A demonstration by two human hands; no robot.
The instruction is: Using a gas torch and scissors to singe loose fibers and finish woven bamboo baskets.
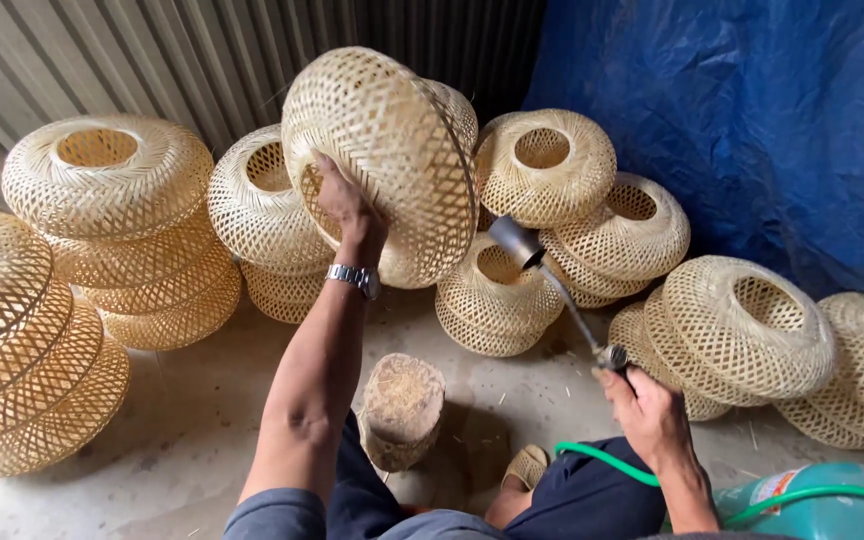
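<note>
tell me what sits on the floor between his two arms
In the head view, a wood stump stands on the bare floor between the arms.

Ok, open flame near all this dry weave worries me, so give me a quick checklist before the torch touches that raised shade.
1. Left hand grips the raised woven shade: ok.
2. Right hand holds the torch at its handle: ok.
3. Nozzle aimed at the raised shade, apart from it: ok.
4. Flame lit: cannot tell.
5. Green hose unkinked to the gas cylinder: ok where visible.
6. Other shades, such as the small shade just behind the nozzle, clear of it: not ok.
</note>
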